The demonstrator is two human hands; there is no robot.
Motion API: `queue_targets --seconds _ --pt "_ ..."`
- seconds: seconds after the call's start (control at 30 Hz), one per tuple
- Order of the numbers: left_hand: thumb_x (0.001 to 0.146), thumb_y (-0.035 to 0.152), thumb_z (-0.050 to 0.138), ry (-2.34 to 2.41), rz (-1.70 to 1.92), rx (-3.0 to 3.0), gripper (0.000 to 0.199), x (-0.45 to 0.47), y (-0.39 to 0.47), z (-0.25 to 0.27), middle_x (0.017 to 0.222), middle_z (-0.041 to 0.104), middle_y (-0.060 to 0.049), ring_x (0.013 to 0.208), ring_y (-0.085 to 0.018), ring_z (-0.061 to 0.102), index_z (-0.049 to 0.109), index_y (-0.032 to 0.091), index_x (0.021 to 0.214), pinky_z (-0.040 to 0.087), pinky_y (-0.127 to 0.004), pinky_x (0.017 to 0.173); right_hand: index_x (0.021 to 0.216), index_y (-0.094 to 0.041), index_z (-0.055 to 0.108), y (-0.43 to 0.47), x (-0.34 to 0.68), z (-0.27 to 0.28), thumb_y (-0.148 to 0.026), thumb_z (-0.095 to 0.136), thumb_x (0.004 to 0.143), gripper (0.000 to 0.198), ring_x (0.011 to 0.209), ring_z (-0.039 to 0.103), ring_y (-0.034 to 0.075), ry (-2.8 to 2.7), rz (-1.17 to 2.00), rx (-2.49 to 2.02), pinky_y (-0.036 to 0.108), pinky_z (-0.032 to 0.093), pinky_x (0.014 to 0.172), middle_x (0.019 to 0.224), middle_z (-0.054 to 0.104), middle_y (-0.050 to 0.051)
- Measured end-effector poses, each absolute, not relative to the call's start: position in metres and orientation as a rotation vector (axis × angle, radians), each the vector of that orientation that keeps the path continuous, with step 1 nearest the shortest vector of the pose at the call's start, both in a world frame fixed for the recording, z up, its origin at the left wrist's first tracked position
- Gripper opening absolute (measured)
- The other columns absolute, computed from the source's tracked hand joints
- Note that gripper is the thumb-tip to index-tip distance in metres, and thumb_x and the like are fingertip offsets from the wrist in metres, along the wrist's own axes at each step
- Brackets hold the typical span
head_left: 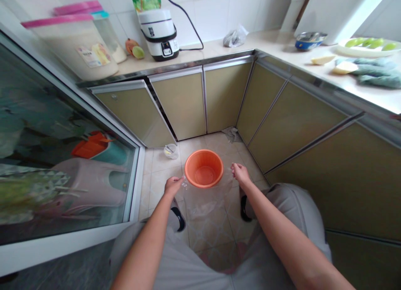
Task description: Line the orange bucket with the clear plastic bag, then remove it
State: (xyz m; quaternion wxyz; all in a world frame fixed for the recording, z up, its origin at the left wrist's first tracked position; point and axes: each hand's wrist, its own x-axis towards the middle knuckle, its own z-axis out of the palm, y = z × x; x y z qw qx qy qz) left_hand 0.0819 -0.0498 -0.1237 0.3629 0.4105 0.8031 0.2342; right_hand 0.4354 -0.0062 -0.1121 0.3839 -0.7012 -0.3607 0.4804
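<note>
Between my two hands stretches a clear plastic bag (205, 200), its thin film hard to see against the tiles. My left hand (173, 185) pinches one side of it, closed at the fingertips. On the other side my right hand (240, 173) is likewise closed on the film. An orange plastic basin (204, 169) stands upright on the floor just beyond the bag, between the hands. Some of the bag's upper edge lies close to the basin's rim; whether they touch I cannot tell.
A small clear bowl (171, 151) sits on the floor by the cabinet doors (178, 104). A grey cloth (232, 134) lies in the corner. At left is a glass door (62, 156). The counter above holds a rice cooker (159, 35), containers (72, 47) and a metal bowl (309, 40).
</note>
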Motion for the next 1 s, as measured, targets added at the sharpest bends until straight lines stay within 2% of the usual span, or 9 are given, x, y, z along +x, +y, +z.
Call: queue_targets --seconds 0.1,0.23,0.33,0.4,0.5,0.63,0.77,0.9,1.0 --pt "0.076 0.07 0.071 1.799 0.788 1.173 0.053 0.098 -0.051 -0.061 0.057 0.046 0.004 0.06 -0.015 0.049 0.046 0.024 0.066 0.037 -0.027 0.058 0.066 -0.025 0.043 -0.008 0.435 -0.066 -0.052 0.057 0.086 0.036 0.048 0.037 0.013 -0.962 1.31 -1.574 0.025 0.032 0.046 0.053 0.041 -0.004" --pt "0.078 0.08 0.063 1.443 0.962 1.232 0.061 0.108 -0.089 0.049 0.059 0.036 0.003 0.056 -0.014 0.036 0.039 0.026 0.066 0.036 -0.031 0.058 0.061 -0.026 0.031 -0.037 0.447 0.028 -0.063 0.062 0.087 0.055 0.048 0.025 0.011 -1.072 1.547 -1.081 0.025 0.025 0.047 0.055 0.026 -0.006" --pt "0.076 0.095 0.046 1.222 1.004 1.246 0.07 0.102 -0.131 0.116 0.058 0.033 0.001 0.056 -0.017 0.035 0.036 0.027 0.063 0.039 -0.036 0.058 0.06 -0.026 0.03 -0.076 0.459 0.108 -0.088 0.041 0.087 0.068 0.049 0.023 0.013 -1.228 1.72 -0.73 0.028 0.024 0.046 0.055 0.025 -0.004" --pt "0.074 0.102 0.027 1.179 1.0 1.217 0.076 0.098 -0.14 0.145 0.057 0.036 -0.002 0.056 -0.02 0.038 0.04 0.028 0.063 0.041 -0.04 0.057 0.06 -0.027 0.029 -0.088 0.459 0.148 -0.101 0.026 0.079 0.077 0.049 0.027 0.014 -1.341 1.744 -0.622 0.03 0.028 0.046 0.055 0.027 -0.003" --pt "0.078 0.1 0.007 1.197 1.007 1.089 0.082 0.099 -0.099 0.164 0.055 0.038 -0.003 0.055 -0.02 0.043 0.042 0.027 0.064 0.041 -0.039 0.054 0.061 -0.028 0.027 -0.06 0.441 0.165 -0.105 0.011 0.076 0.08 0.046 0.024 0.013 -1.402 1.846 -0.665 0.028 0.026 0.043 0.053 0.024 -0.004" --pt "0.08 0.1 0.014 1.173 1.012 0.905 0.079 0.106 -0.001 0.143 0.049 0.026 0.002 0.046 -0.015 0.039 0.037 0.026 0.065 0.032 -0.029 0.045 0.062 -0.028 0.022 0.014 0.408 0.124 -0.103 0.004 0.077 0.078 0.043 0.009 0.009 -1.326 2.044 -0.92 0.024 0.012 0.038 0.049 0.016 -0.008" --pt "0.074 0.105 0.022 1.176 0.909 0.832 0.08 0.097 0.05 0.09 0.047 0.025 0.005 0.04 -0.012 0.037 0.035 0.027 0.064 0.031 -0.026 0.041 0.063 -0.028 0.023 0.045 0.407 0.084 -0.103 0.004 0.076 0.079 0.043 0.008 0.008 -1.216 2.136 -0.938 0.022 0.008 0.038 0.049 0.017 -0.009" --pt "0.08 0.099 0.034 1.226 0.972 0.811 0.075 0.086 0.069 0.022 0.049 0.033 0.005 0.041 -0.011 0.04 0.039 0.025 0.067 0.036 -0.025 0.043 0.065 -0.025 0.034 0.06 0.42 0.038 -0.095 0.026 0.086 0.073 0.042 0.014 0.008 -1.159 1.969 -1.08 0.021 0.013 0.039 0.05 0.025 -0.008" --pt "0.085 0.08 0.056 1.496 1.077 0.803 0.058 0.086 0.07 -0.041 0.061 0.053 0.002 0.052 -0.012 0.052 0.051 0.022 0.078 0.041 -0.024 0.051 0.07 -0.024 0.045 0.069 0.433 -0.028 -0.071 0.05 0.092 0.052 0.044 0.031 0.01 -1.205 1.569 -1.467 0.022 0.023 0.041 0.054 0.04 -0.005"
